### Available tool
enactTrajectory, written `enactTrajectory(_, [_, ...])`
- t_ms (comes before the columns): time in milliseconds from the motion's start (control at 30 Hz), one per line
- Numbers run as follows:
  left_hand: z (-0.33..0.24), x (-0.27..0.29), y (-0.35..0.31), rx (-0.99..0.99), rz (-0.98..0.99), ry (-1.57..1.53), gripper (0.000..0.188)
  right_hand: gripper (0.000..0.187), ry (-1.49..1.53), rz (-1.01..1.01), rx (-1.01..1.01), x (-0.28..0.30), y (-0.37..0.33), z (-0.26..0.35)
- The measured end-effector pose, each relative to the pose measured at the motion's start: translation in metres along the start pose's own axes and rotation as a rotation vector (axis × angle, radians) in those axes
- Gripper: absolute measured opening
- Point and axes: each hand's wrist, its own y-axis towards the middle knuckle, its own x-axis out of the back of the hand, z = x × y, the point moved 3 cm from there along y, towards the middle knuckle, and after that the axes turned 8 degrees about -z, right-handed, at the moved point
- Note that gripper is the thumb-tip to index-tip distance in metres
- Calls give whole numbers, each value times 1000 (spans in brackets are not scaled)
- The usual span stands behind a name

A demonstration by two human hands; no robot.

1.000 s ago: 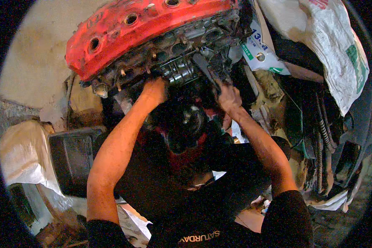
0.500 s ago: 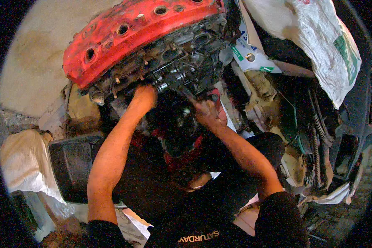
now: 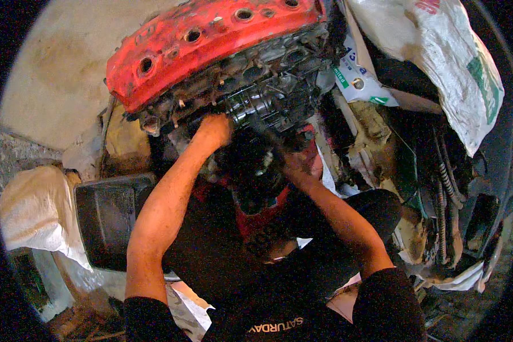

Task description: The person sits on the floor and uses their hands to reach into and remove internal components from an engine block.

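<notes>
An engine with a red valve cover (image 3: 171,51) lies in front of me, its grimy dark metal side (image 3: 279,71) turned toward me. Shiny, rounded metal parts (image 3: 248,108) show along its near side. My left hand (image 3: 216,130) reaches in just left of them; its fingers are bent down and hidden against the engine. To the right, my right hand (image 3: 295,162) is in deep shadow beside a dark rounded part with a bright glint (image 3: 266,158). Blur and darkness hide its fingers, and whether it holds anything does not show.
A black plastic bin (image 3: 105,219) stands at the left, next to a pale sack (image 3: 31,208). White woven sacks (image 3: 459,68) hang at the upper right. Below them lie corrugated hoses (image 3: 442,211) and dirty scrap parts. Something red (image 3: 310,151) lies under the engine's near side.
The engine and surroundings have shifted slightly right in view. My left hand stays at the same place on the engine; my right hand has turned darker and its fingers are less distinct.
</notes>
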Motion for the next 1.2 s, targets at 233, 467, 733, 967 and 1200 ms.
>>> enactTrajectory(233, [-33,6,-7,-109,-107,-69,12,43,316,77,91,16,-12,-66])
enactTrajectory(467, [-109,-48,9,-548,93,-243,22,28,29,221,-223,-19,-70,-216])
enactTrajectory(733, [-227,-162,14,-1,372,-652,26,29,-96,189,-366,-154,-61,-259])
enactTrajectory(967, [-234,-234,11,26,305,-382,26,30,-22,195,-402,-203,-71,-259])
enactTrajectory(1200, [-236,-235,10,18,285,-346,26,31,36,250,-423,-259,-99,-222])
